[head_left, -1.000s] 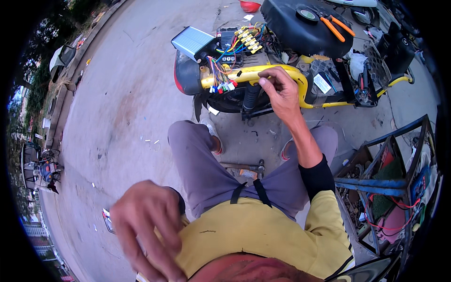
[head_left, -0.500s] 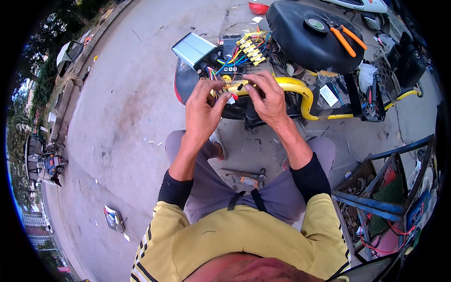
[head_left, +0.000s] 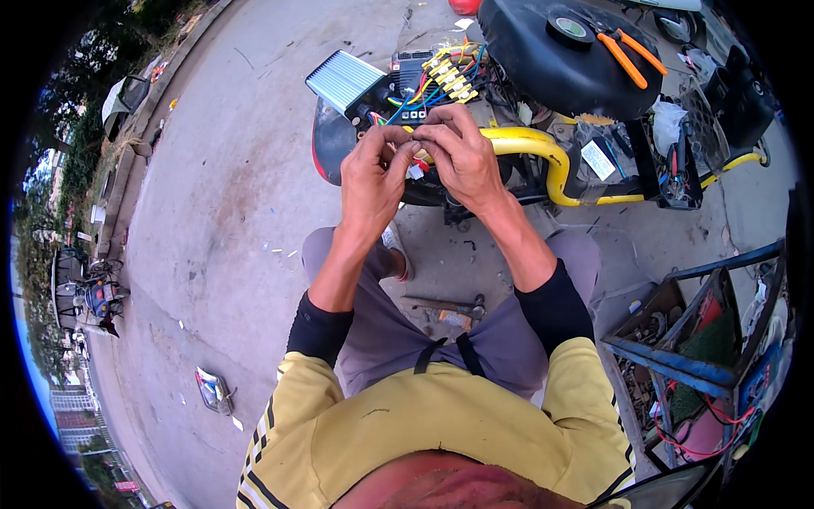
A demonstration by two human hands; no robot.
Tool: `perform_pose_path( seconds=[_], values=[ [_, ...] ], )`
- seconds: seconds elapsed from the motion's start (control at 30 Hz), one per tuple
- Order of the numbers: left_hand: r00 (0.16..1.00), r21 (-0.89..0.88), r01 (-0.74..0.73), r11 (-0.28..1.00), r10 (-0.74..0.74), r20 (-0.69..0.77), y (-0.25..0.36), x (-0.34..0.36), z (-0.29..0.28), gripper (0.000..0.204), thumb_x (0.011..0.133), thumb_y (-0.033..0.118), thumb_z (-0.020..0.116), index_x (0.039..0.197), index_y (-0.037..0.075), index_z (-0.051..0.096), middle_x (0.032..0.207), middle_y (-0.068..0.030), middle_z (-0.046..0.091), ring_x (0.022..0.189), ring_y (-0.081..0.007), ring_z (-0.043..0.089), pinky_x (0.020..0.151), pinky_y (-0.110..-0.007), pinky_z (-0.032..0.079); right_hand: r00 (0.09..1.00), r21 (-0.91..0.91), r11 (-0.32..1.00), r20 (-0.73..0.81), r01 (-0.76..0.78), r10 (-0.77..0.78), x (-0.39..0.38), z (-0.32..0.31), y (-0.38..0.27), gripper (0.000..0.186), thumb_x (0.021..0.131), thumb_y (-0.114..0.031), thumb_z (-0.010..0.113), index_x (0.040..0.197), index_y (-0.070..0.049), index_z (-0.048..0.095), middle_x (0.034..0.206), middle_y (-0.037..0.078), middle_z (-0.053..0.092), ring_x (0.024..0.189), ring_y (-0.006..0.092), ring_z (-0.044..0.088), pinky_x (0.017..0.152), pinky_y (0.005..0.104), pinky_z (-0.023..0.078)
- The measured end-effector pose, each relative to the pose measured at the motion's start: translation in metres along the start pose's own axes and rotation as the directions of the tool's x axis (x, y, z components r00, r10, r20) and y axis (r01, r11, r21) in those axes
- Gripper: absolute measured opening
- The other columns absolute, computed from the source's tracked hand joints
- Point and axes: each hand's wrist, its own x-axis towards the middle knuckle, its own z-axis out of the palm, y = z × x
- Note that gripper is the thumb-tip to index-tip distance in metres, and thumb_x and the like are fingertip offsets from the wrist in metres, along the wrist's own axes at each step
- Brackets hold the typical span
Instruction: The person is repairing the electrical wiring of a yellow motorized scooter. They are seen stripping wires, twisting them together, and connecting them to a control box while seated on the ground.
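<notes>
My left hand and my right hand meet fingertip to fingertip over the vehicle's yellow frame tube. Both are pinched closed on thin wires, largely hidden by the fingers. Coloured wires run toward them from a silver finned controller box. Just below the fingertips hangs a small white-and-red connector. Beyond my hands, a row of yellow terminal blocks lies among blue, yellow and green wires.
Orange-handled pliers and a black tape roll rest on a large black seat. A hammer lies on the ground between my legs. At the right stands a blue metal rack with tools and scraps.
My right hand has moved left and slightly up, closing the gap to the left hand. The wires that showed between my fingers are now mostly covered. The view has shifted slightly.
</notes>
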Motion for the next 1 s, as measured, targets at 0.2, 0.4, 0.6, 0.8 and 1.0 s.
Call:
perform_pose_path(
  seconds=[0.2, 0.4, 0.6, 0.8, 1.0],
  values=[
    [0.994, -0.21, 0.073, 0.975, -0.053, 0.099, -0.013, 0.001, -0.002, 0.01, 0.103, 0.006, 0.066, 0.111, 0.001, 0.065, 0.087, 0.0005, 0.063, 0.071, -0.005, 0.053, 0.063, -0.022, 0.044, 1.0, 0.018, 1.0, 0.019, 0.013, -0.013, 0.004, 0.002, 0.003, 0.013, 0.089, 0.0, 0.074, 0.102, -0.002, 0.069, 0.103, 0.013, 0.068, 0.088, 0.0331, 0.072, 0.073, 0.0419, 0.059],
    [0.979, -0.406, 0.138, 0.903, -0.061, 0.196, -0.021, 0.004, 0.0, 0.008, 0.106, 0.004, 0.059, 0.114, 0.002, 0.061, 0.095, -0.0018, 0.064, 0.07, -0.0073, 0.056, 0.06, -0.022, 0.043, 1.0, 0.04, 0.999, 0.024, -0.004, 0.003, 0.004, 0.003, 0.005, 0.014, 0.089, 0.001, 0.072, 0.101, -0.001, 0.068, 0.101, 0.014, 0.068, 0.093, 0.0348, 0.071, 0.079, 0.0431, 0.058],
    [0.939, -0.523, 0.28, 0.805, -0.116, 0.324, -0.022, 0.009, -0.008, 0.014, 0.106, 0.005, 0.06, 0.119, 0.003, 0.059, 0.097, -0.0028, 0.063, 0.067, -0.0082, 0.054, 0.054, -0.022, 0.038, 1.0, 0.036, 0.999, 0.009, 0.009, -0.01, 0.005, 0.004, 0.004, 0.014, 0.088, 0.002, 0.072, 0.1, -0.001, 0.068, 0.099, 0.015, 0.067, 0.092, 0.0353, 0.07, 0.079, 0.0436, 0.058],
    [0.936, -0.646, 0.328, 0.689, -0.145, 0.321, -0.021, 0.009, -0.019, 0.025, 0.106, 0.007, 0.062, 0.129, 0.001, 0.055, 0.095, -0.0052, 0.066, 0.068, -0.0099, 0.056, 0.055, -0.024, 0.043, 0.998, -0.009, 0.999, -0.032, -0.047, 0.046, 0.008, 0.002, 0.004, 0.012, 0.089, 0.002, 0.072, 0.1, 0.0, 0.069, 0.098, 0.014, 0.067, 0.09, 0.0343, 0.07, 0.077, 0.0428, 0.057],
    [0.954, -0.602, 0.28, 0.748, -0.145, 0.264, -0.02, 0.007, -0.014, 0.02, 0.103, 0.003, 0.065, 0.121, -0.003, 0.059, 0.099, -0.0093, 0.069, 0.081, -0.0145, 0.07, 0.067, -0.028, 0.057, 0.996, 0.075, 0.994, -0.037, -0.075, 0.077, 0.009, -0.001, 0.002, 0.01, 0.089, 0.001, 0.074, 0.099, 0.0, 0.072, 0.097, 0.013, 0.068, 0.087, 0.0316, 0.07, 0.076, 0.0402, 0.057]
  ],
)
